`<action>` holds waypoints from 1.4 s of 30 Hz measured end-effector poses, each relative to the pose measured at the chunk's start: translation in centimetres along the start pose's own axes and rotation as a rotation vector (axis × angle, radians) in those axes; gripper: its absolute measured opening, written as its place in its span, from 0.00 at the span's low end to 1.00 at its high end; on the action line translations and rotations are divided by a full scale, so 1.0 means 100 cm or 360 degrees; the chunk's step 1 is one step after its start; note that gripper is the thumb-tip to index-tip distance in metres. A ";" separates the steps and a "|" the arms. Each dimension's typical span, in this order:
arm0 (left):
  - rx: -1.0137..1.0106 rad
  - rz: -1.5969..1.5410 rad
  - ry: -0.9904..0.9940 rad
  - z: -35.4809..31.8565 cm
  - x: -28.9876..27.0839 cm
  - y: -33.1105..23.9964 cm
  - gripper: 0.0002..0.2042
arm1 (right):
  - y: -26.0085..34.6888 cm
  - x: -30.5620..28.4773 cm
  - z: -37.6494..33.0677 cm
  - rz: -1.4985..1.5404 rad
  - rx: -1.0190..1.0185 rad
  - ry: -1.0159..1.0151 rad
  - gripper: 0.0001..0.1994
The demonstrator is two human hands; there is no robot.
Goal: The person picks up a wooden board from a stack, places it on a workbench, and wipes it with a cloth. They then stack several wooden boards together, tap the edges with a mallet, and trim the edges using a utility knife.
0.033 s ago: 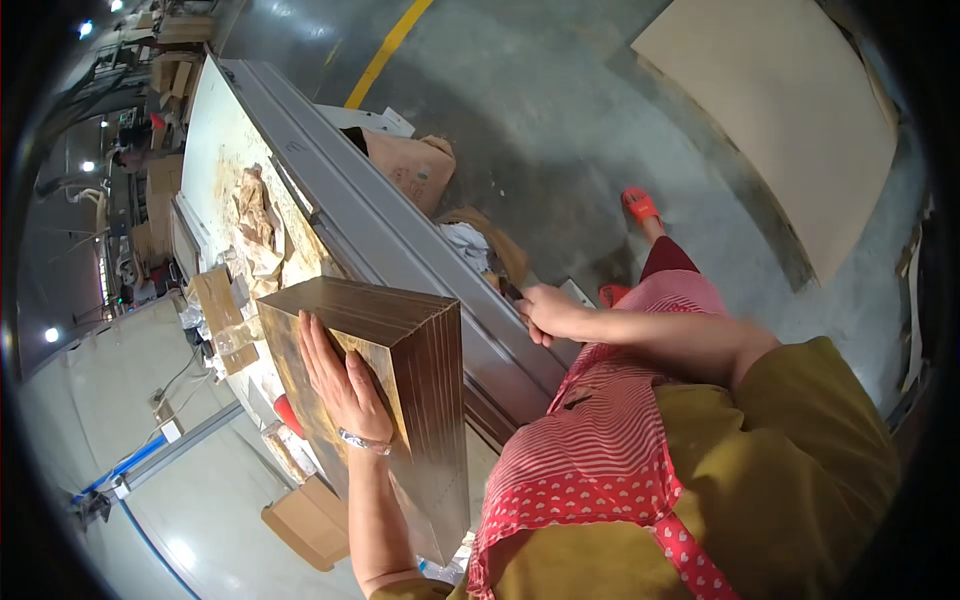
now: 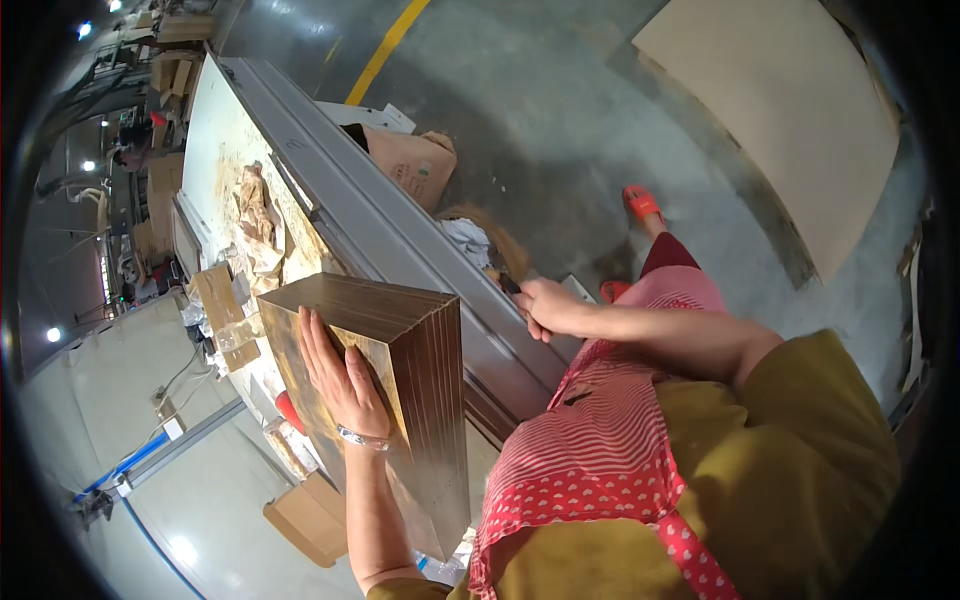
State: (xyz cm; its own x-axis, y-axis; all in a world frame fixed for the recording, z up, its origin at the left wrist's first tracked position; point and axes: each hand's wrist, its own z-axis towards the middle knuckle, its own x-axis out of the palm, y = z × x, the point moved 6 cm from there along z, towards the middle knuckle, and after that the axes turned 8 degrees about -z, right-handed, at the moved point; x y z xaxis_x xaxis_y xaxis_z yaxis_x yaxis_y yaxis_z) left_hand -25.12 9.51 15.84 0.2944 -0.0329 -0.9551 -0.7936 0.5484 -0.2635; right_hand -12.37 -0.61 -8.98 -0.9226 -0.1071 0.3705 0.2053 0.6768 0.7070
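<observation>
Pressing flat, fingers spread: left hand [image 2: 345, 378] on board stack [image 2: 420, 370]; right hand [image 2: 545, 305] grip unclear

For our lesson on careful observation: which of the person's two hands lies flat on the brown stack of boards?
The left hand, the one with a bracelet at the wrist, lies palm-down on the stack of boards. The right hand is off the stack, at the metal edge of the table.
</observation>
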 end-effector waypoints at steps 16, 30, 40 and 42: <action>0.0338 0.1417 0.1515 0.031 0.155 -0.063 0.08 | -0.033 -0.031 -0.026 0.0072 -0.0174 -0.0006 0.12; 0.0416 0.0490 0.0616 0.059 0.045 -0.097 0.06 | 0.015 0.000 -0.025 0.0462 -0.0315 0.0020 0.12; -0.0213 0.0142 0.0242 -0.017 -0.011 0.076 0.32 | 0.075 0.044 -0.031 0.0227 -0.0773 0.0130 0.13; -0.0203 0.0110 0.0196 -0.018 -0.009 0.079 0.31 | 0.082 0.048 -0.034 -0.0034 -0.0833 0.0054 0.12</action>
State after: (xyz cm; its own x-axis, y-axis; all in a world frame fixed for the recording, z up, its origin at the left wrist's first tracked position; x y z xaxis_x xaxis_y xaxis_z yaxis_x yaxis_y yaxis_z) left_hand -32.60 12.38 14.36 0.1759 -0.1051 -0.9788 -0.8730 0.4428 -0.2044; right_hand -14.01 1.97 0.70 -0.9191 -0.1464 0.3658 0.3302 0.2204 0.9178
